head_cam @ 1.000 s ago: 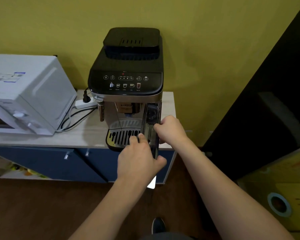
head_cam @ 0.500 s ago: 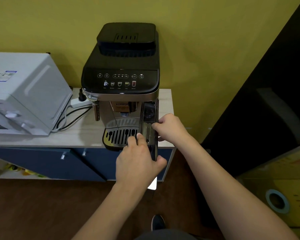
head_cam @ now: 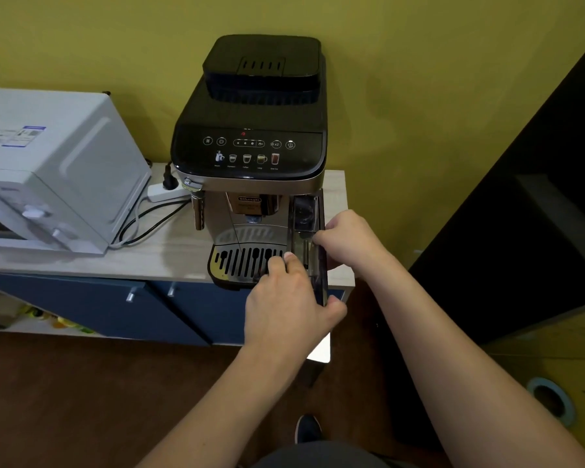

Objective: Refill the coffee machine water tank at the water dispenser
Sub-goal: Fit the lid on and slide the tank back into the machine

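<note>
- The water tank [head_cam: 309, 238] is sitting partly drawn out of its slot at the front right of the coffee machine [head_cam: 250, 130] on the bench [head_cam: 169, 255].
- Each hand's grip is pinching the tank: left hand [head_cam: 287, 305] at the front, right hand [head_cam: 348, 241] along its side.
- Judging by this, removal is underway; carrying, filling at the unseen dispenser and refitting are remaining.

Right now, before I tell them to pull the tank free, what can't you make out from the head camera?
- Water level in the water tank: dark plastic, and both the left hand and right hand cover it.
- Tank's lower end: hidden behind the left hand.
- Water dispenser: not in view.
- Small labels under the icons on the coffee machine panel: too small to read.
- Microwave: cut off by the left edge.
</note>
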